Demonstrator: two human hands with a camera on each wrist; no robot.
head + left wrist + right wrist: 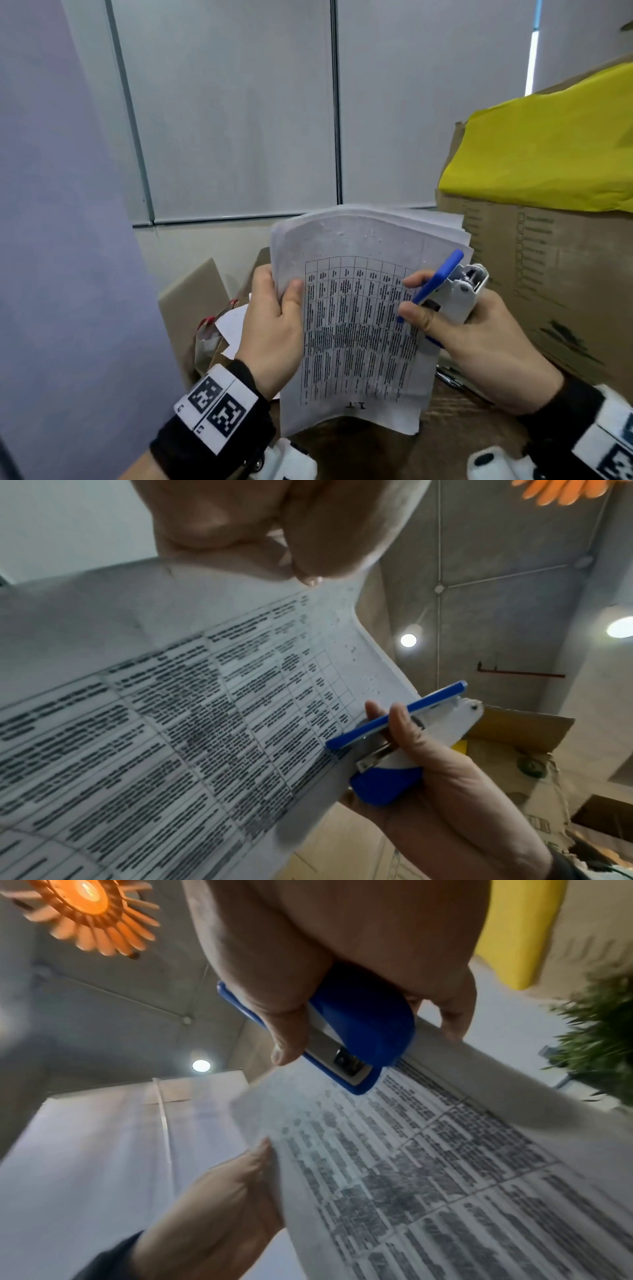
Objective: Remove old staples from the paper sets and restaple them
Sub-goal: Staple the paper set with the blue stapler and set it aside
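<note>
A thick set of printed sheets (356, 329) with a ruled table is held upright above the desk. My left hand (274, 318) grips its left edge, thumb on the front page. My right hand (472, 335) grips a blue and white stapler (445, 291), whose blue end lies over the paper's right edge. The left wrist view shows the paper set (171, 723) with the stapler (394, 739) closed over its edge. In the right wrist view the stapler (346, 1037) sits against the paper set (428, 1164), and the left hand (219, 1199) holds the far edge.
A large cardboard box (561, 274) with yellow paper (548, 154) on top stands close on the right. Loose sheets and red-trimmed clear plastic (212, 329) lie behind the left hand. A beige board (191, 291) leans at the back. Brown desk surface (376, 452) shows below.
</note>
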